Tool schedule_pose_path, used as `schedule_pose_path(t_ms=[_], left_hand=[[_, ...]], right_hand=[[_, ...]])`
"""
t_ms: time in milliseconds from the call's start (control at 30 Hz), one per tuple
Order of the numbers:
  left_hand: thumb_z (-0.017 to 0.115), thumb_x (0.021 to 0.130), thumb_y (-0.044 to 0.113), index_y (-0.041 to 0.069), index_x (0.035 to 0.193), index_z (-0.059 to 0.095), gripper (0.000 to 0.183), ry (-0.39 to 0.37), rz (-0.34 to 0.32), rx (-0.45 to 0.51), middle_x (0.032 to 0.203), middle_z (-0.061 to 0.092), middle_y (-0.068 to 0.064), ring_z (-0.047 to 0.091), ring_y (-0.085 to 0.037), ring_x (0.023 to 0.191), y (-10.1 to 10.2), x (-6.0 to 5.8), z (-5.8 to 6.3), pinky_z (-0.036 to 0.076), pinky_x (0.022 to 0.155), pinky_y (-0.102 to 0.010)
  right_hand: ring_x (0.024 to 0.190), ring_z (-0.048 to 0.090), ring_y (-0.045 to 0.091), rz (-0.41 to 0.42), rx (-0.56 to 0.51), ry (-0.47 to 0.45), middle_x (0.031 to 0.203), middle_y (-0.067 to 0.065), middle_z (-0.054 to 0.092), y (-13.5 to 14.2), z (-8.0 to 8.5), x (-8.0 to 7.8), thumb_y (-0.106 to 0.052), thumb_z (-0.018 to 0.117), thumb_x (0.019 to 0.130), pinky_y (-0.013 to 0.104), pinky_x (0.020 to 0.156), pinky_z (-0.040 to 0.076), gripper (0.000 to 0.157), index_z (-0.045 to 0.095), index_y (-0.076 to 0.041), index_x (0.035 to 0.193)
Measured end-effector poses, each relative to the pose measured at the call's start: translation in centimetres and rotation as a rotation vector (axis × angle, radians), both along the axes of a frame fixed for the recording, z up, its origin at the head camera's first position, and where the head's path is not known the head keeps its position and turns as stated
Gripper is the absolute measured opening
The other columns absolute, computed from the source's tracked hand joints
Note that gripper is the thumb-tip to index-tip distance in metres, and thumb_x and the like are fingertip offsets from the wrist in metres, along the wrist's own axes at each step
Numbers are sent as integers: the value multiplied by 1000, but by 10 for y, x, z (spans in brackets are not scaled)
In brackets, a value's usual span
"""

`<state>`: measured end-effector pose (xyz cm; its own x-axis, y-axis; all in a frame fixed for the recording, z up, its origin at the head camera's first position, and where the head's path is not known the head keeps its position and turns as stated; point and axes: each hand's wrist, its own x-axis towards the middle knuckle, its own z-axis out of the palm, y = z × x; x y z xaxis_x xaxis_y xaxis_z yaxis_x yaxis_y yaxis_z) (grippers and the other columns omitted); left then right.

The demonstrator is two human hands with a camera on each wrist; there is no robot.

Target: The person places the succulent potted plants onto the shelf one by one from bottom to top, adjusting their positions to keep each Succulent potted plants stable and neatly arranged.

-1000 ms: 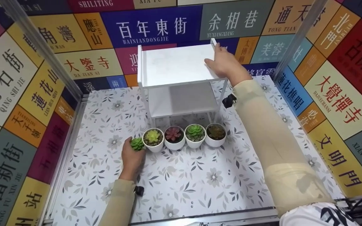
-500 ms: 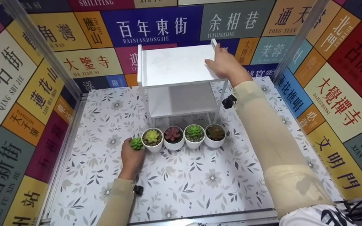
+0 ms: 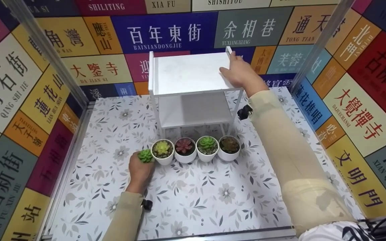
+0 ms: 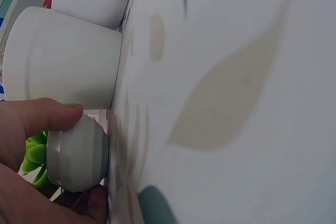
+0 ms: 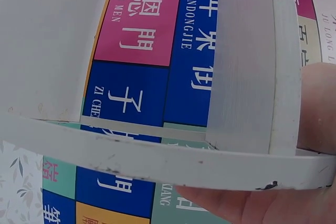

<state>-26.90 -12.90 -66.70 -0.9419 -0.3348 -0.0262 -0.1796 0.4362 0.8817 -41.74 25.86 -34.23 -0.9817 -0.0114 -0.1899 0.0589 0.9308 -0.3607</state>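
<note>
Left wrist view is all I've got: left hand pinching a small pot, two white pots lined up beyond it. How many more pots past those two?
Observer: Two, a green-plant pot and a brown-plant pot.
Operator: Right hand?
Observer: Holding the right end of the white shelf.
Operator: What's planted in the white pot next to the small pot?
Observer: A yellow-green plant.

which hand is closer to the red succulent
Left. The left hand grips a small potted plant, with one white pot between it and the red succulent; the right hand is farther, holding the white rack up top.
</note>
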Motion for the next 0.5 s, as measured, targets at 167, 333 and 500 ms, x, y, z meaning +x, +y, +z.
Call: schedule_pose_path(t_ms=[167,333,500], left_hand=[[84,83,22,-4,124,65,53,7,-2,-24,118,67,-24,64,-40,113,0,-1,-1,49,105,-52],[85,82,22,-4,122,66,52,21,-13,-28,116,68,-24,64,-40,110,-2,-3,-2,50,103,-53],[86,77,18,-4,123,65,55,0,-10,9,117,67,-23,63,-39,111,-3,-2,-3,50,103,-51]], right_hand=[[166,4,40,-8,-4,1,178,20,-6,0,0,0,-58,33,109,58,134,10,92,-20,-10,167],[166,5,41,-5,-10,10,178,21,-6,0,1,1,-58,34,109,58,134,10,92,-20,-9,167],[166,3,40,4,-11,24,178,21,-6,0,-1,2,-58,34,109,57,135,9,93,-18,-8,167]])
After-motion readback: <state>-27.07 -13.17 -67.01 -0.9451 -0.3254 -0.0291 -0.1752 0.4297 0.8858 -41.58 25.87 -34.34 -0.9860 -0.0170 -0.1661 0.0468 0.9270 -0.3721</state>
